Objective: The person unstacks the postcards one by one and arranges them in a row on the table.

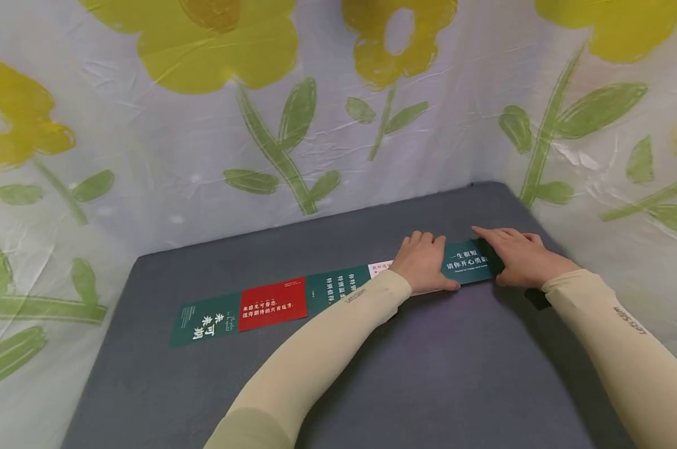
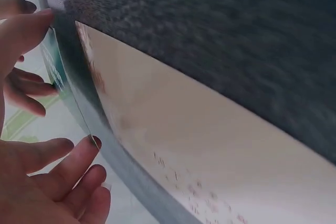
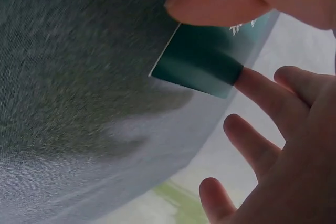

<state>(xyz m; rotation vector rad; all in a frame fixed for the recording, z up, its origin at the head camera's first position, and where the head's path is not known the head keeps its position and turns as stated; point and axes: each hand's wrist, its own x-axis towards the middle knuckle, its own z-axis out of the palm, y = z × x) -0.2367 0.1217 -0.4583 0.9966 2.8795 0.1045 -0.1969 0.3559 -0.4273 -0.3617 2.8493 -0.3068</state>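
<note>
A green card with white writing [image 1: 464,260] is held between both hands at the right end of a row of cards. My left hand [image 1: 422,265] grips its left end, thumb at the near edge and fingertips at the far one. My right hand [image 1: 523,255] holds the right end the same way, as the right wrist view shows on the card's green corner [image 3: 205,61]. The card looks slightly raised off the tabletop. Just left of it lies a pale card [image 2: 157,108], partly covered by the left hand in the head view.
Farther left in the row lie a green card [image 1: 329,290], a red card [image 1: 272,304] and another green card [image 1: 206,319]. They rest on a dark grey table [image 1: 428,374]. A white curtain with yellow flowers [image 1: 175,156] hangs behind and at both sides.
</note>
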